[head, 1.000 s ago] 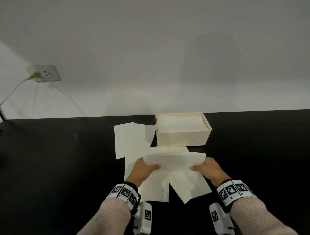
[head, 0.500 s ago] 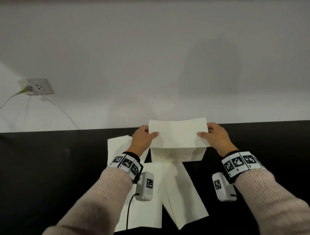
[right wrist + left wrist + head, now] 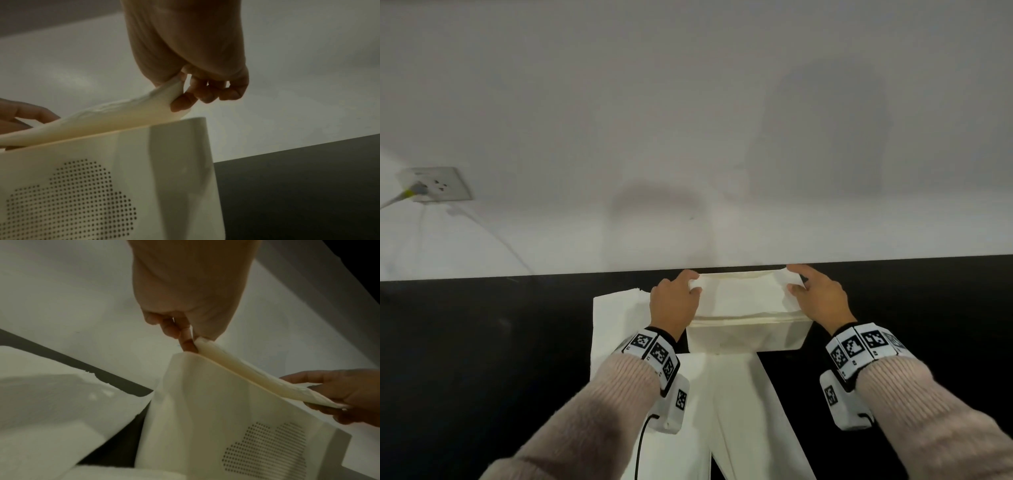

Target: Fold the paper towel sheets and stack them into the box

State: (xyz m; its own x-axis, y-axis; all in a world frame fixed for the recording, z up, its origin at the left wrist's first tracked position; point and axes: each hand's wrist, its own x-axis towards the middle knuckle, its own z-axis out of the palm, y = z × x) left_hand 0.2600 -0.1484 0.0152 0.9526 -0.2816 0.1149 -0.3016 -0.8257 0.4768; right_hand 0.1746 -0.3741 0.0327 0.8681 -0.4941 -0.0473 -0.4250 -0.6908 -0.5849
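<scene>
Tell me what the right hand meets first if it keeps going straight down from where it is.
Probably the box: the right hand pinches the folded towel just above its rim, near the right end, though exact depth is unclear.

sleeves: wearing pale pink ribbed knit on both arms, reaching to the wrists
wristbands: white bands carrying black-and-white square tag markers, one per wrist
wrist cameras: white boxy units hanging under each wrist, each showing one tag marker
cable: black lead running from the left unit
</scene>
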